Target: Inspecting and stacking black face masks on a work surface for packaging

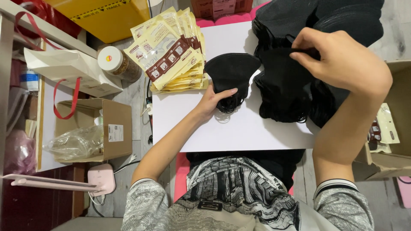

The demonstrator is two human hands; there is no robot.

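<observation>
A folded black fabric mask [231, 70] is pinned on the white tabletop [239, 128] by the left hand [212, 102], fingers flat; the right hand [338, 55] fingers are pinched on the black mask pile [291, 90].

Landmark: white tabletop [239, 132]. Its near strip, from the near-left corner across to the near edge, is bare and passable. Far-left corner blocked by a fanned stack of yellow sachet packets [171, 51]. Far-right portion blocked by a heap of black face masks [291, 85] running past the far edge. Between packets and heap lies a single black mask [231, 72], pinned by the left hand [214, 100]; narrow bare gaps on either side of it. The right hand [338, 55] occupies the space over the heap. Off the tabletop's left edge: open cardboard box [115, 128] and white-lidded jar [117, 62].
</observation>
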